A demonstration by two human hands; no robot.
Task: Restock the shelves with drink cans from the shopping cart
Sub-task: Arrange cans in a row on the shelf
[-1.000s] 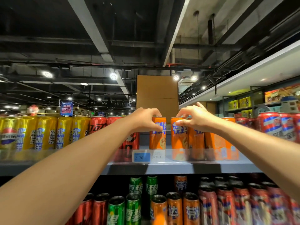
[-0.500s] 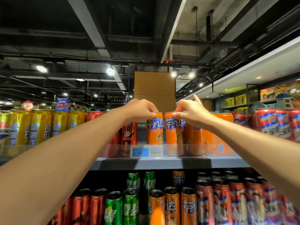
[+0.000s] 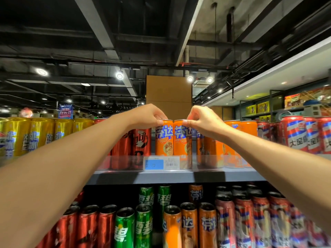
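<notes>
Fingers (image 3: pixel 159 120) pinch rims | both orange cans (image 3: pixel 163 138) upright, touching | shelf (image 3: pixel 161 177)

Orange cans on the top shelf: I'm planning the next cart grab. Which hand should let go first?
Judgement: either. The left hand and the right hand each pinch one upright orange can standing on the shelf.

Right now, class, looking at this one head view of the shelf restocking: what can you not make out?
- Shopping cart: outside the head view.
- Price tag: digits too blurred to read.
- Cans behind the front row: hidden by the two orange cans.
- Can tops: covered by the left hand and right hand.
- Lower-shelf cans: cut off by the bottom edge, blurred.
</notes>
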